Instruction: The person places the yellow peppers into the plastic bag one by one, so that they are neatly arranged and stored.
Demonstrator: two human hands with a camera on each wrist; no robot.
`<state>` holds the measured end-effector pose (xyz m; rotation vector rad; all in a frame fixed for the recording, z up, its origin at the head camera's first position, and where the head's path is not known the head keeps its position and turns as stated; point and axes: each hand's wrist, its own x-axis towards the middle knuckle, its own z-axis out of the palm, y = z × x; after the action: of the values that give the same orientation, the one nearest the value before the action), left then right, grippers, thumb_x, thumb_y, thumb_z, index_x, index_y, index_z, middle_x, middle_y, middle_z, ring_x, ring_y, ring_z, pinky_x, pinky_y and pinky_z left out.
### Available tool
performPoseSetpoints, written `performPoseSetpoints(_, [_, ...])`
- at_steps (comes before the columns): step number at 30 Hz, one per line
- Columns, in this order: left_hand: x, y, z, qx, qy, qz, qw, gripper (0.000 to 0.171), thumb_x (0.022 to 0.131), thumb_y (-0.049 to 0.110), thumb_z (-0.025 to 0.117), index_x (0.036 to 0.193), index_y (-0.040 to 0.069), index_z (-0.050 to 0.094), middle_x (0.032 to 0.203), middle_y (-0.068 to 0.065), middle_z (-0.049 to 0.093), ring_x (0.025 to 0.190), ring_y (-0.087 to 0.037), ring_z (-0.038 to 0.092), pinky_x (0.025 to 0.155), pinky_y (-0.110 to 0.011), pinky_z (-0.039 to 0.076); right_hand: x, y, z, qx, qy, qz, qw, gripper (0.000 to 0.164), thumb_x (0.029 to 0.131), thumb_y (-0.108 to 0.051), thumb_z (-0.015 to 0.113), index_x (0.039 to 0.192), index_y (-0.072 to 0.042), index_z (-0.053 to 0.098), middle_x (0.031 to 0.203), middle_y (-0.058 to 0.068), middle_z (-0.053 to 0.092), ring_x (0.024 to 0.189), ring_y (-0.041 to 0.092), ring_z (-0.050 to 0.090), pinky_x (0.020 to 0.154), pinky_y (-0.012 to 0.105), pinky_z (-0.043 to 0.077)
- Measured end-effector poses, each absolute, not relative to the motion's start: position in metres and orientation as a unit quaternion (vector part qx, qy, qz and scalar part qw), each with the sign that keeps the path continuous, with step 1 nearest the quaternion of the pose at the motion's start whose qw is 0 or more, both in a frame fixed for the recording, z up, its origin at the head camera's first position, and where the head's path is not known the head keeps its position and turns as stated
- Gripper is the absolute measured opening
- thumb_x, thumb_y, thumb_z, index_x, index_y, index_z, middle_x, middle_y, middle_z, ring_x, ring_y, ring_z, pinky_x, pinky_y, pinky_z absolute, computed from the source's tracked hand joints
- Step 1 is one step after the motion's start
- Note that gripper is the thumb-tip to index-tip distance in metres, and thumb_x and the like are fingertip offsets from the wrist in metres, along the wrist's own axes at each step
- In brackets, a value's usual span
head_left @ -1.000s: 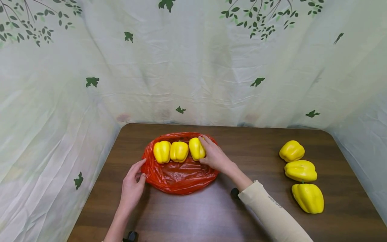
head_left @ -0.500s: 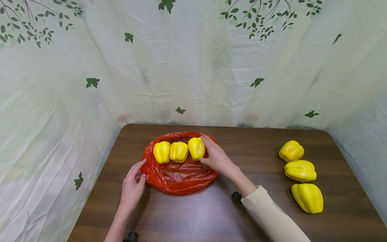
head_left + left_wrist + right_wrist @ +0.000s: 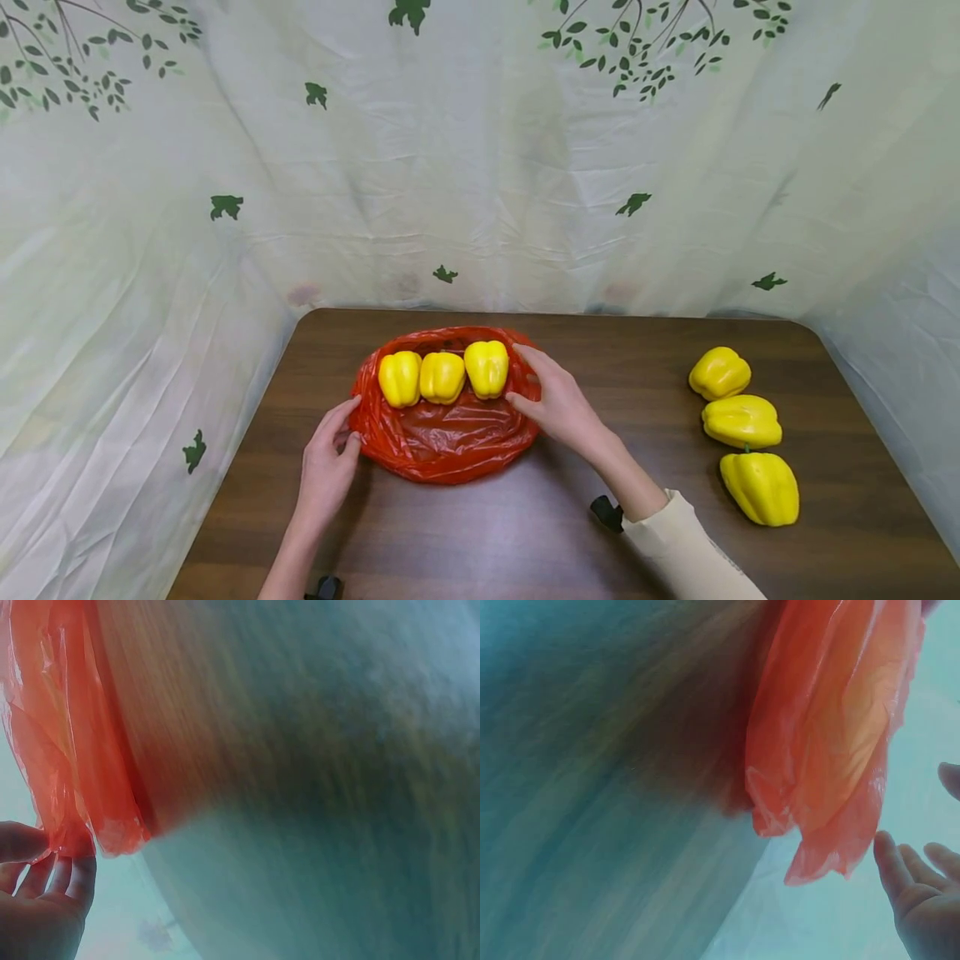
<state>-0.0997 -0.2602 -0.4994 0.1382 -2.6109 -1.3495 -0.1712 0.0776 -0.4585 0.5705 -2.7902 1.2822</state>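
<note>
A red plastic bag (image 3: 457, 437) lies on the table with its mouth spread wide. Inside it, along the far side, three yellow bell peppers stand in a row: left (image 3: 400, 379), middle (image 3: 442, 378) and right (image 3: 487, 369). My left hand (image 3: 328, 458) pinches the bag's left rim between thumb and fingers, as the left wrist view also shows on the bag (image 3: 71, 750). At the bag's right rim, my right hand (image 3: 562, 406) has its fingers spread and holds nothing. Its thumb and fingertips are apart from the right pepper.
On the right side of the brown table (image 3: 480, 542) lie three more yellow bell peppers: far (image 3: 720, 372), middle (image 3: 742, 421) and near (image 3: 760, 489). A pale leaf-print curtain (image 3: 480, 167) hangs behind and beside the table.
My right hand has let go of the right bell pepper and drawn back to the right, leaving it in the bag. My left hand keeps its place on the rim.
</note>
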Motion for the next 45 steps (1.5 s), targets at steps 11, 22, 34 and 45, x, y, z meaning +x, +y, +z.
performPoseSetpoints(11, [-0.1, -0.262, -0.503, 0.053, -0.881, -0.459, 0.098, 0.054, 0.093, -0.01, 0.055, 0.141, 0.013, 0.053, 0.138, -0.007, 0.052, 0.107, -0.02, 0.054, 0.086, -0.006, 0.039, -0.139, 0.111, -0.459, 0.182, -0.863, 0.469, 0.042, 0.068, 0.085, -0.011, 0.077, 0.145, -0.013, 0.045, 0.142, 0.007, 0.05, 0.115, 0.028, 0.06, 0.089, 0.043, 0.053])
performPoseSetpoints(22, [-0.099, -0.26, -0.501, 0.05, -0.88, -0.461, 0.099, 0.053, 0.092, -0.009, 0.056, 0.141, 0.013, 0.054, 0.137, -0.007, 0.053, 0.106, -0.02, 0.054, 0.086, -0.006, 0.039, -0.104, 0.154, -0.464, 0.142, -0.883, 0.44, 0.076, 0.072, 0.085, -0.012, 0.078, 0.147, -0.021, 0.044, 0.142, 0.001, 0.05, 0.12, 0.022, 0.056, 0.093, 0.04, 0.051])
performPoseSetpoints(34, [-0.099, -0.259, -0.5, 0.057, -0.881, -0.462, 0.085, 0.054, 0.094, -0.008, 0.055, 0.143, 0.015, 0.052, 0.139, -0.006, 0.051, 0.11, -0.021, 0.053, 0.088, -0.007, 0.039, -0.065, 0.201, -0.482, 0.052, -0.883, 0.443, 0.145, 0.07, 0.082, -0.006, 0.079, 0.144, -0.022, 0.049, 0.137, 0.001, 0.054, 0.118, 0.016, 0.055, 0.091, 0.013, 0.044])
performPoseSetpoints(45, [-0.103, -0.258, -0.501, 0.052, -0.882, -0.461, 0.084, 0.054, 0.093, -0.008, 0.055, 0.143, 0.014, 0.051, 0.14, -0.007, 0.05, 0.111, -0.022, 0.053, 0.088, -0.006, 0.039, -0.029, 0.228, -0.483, -0.016, -0.88, 0.444, 0.169, 0.071, 0.081, -0.001, 0.079, 0.142, -0.022, 0.051, 0.134, 0.001, 0.056, 0.113, 0.001, 0.052, 0.088, 0.008, 0.043])
